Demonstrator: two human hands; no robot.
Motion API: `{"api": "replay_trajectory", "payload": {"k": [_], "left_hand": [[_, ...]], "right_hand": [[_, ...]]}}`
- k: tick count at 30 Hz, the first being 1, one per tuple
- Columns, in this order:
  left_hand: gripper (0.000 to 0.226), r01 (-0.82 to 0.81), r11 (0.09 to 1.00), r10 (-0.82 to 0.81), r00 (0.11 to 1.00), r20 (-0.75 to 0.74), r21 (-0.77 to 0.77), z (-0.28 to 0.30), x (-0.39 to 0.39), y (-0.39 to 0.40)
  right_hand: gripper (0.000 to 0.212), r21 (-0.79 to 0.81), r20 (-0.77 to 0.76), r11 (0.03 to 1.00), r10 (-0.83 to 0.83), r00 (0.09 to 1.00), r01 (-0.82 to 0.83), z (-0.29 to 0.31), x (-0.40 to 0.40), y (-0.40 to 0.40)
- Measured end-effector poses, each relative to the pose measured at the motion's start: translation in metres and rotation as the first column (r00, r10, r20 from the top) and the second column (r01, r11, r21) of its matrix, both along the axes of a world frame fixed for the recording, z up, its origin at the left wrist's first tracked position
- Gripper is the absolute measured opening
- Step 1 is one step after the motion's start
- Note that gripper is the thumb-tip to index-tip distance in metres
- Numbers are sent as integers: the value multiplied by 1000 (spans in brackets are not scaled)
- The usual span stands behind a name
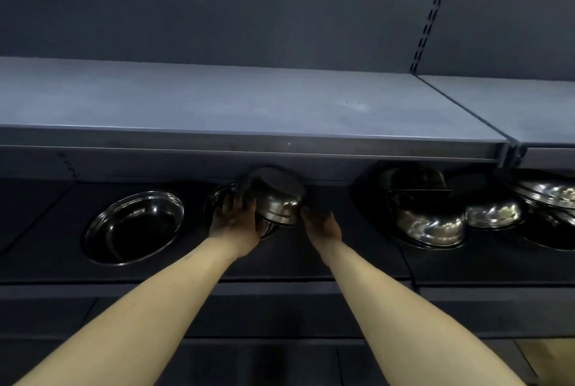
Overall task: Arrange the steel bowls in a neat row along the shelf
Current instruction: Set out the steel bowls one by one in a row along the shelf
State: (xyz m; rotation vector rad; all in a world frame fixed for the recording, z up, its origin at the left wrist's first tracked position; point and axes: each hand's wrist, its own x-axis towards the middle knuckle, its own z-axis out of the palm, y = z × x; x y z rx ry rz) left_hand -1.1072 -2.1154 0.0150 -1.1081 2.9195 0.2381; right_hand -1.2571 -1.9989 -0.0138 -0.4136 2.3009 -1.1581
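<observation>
Left hand [238,225] gripping tilted steel bowl [277,196], base facing up-left, right hand [322,225] touching its rim, grasp unclear

I see both hands on a tipped steel bowl [277,199] at the middle of the dark shelf [311,258]: my left hand [238,224] grips its left side, my right hand [322,225] touches its right edge. Left of that bowl sits a wide dish [135,227]; right of it, piled bowls [432,217].
</observation>
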Motion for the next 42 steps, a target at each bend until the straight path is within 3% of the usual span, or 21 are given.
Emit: {"api": "replay_trajectory", "payload": {"k": [7,13,18,22,27,29,31,36,40,42], "left_hand": [[75,-112,994,114,984,-140,18,6,-52,-19],[81,-139,989,145,981,-131,53,6,-77,-32],[87,-222,927,288,938,-194,301,-2,-88,-41],[88,-198,913,298,921,-251,356,-5,-85,-40],[90,-194,897,338,879,-337,396,-5,-76,-26],[88,-184,899,344,858,-381,397,-5,-68,-15],[88,-156,902,344,823,-453,402,-7,-56,-5],[85,-67,893,370,675,-639,445,-8,-22,28],[48,-7,874,423,504,-753,486,9,-7,61],[45,60,859,430,453,-781,508,18,-2,72]], "right_hand": [[75,-62,93,998,-14,996,20,4,-14,-20],[88,-54,178,998,-27,984,37,3,-13,-39],[79,-107,192,994,-12,981,33,-6,-11,-45],[96,-99,207,992,-54,977,76,-9,-11,-42],[48,-161,155,981,-86,984,111,11,1,-26],[47,-241,192,960,-96,977,142,11,8,-18],[65,-332,245,924,-111,963,191,12,16,-7],[78,-490,187,852,-103,977,183,8,29,24],[84,-583,127,797,-102,987,157,12,42,41],[77,-654,146,739,-86,986,161,17,47,49]]}}
